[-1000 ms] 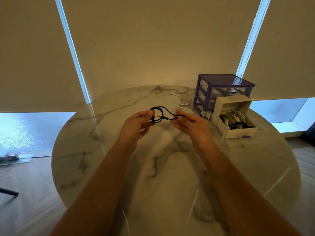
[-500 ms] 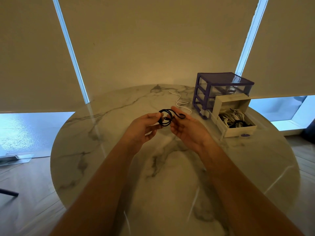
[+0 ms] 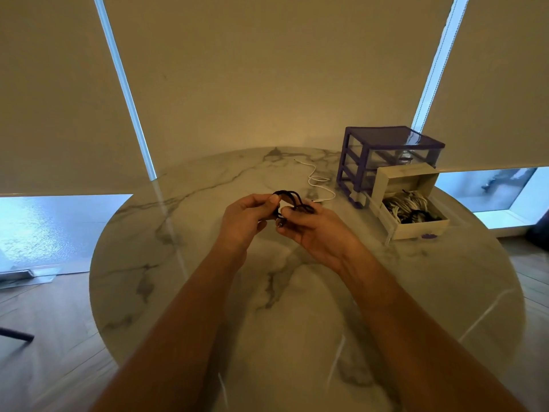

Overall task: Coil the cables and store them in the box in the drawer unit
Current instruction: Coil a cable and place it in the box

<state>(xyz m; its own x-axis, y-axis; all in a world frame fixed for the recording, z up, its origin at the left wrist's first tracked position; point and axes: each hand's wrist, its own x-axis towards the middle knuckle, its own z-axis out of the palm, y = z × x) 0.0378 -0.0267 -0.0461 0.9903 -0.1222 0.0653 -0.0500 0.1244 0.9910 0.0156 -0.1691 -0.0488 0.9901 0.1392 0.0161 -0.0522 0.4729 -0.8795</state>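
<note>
A short black cable (image 3: 292,198) is wound into small loops above the middle of the round marble table (image 3: 178,292). My left hand (image 3: 246,217) pinches the loops from the left. My right hand (image 3: 312,230) holds them from the right, with a plug end at its fingertips. To the right stands a purple drawer unit (image 3: 383,157). In front of it sits a white box (image 3: 416,226) holding several coiled white and black cables. A white cable (image 3: 319,184) lies loose on the table just left of the unit.
Beige roller blinds cover the windows behind the table. Wooden floor shows around the table's edge, with a dark chair leg (image 3: 15,334) at the far left.
My hands have closed in on each other. The black cable has gone from one wide loop with a trailing end to a tight bundle of small loops.
</note>
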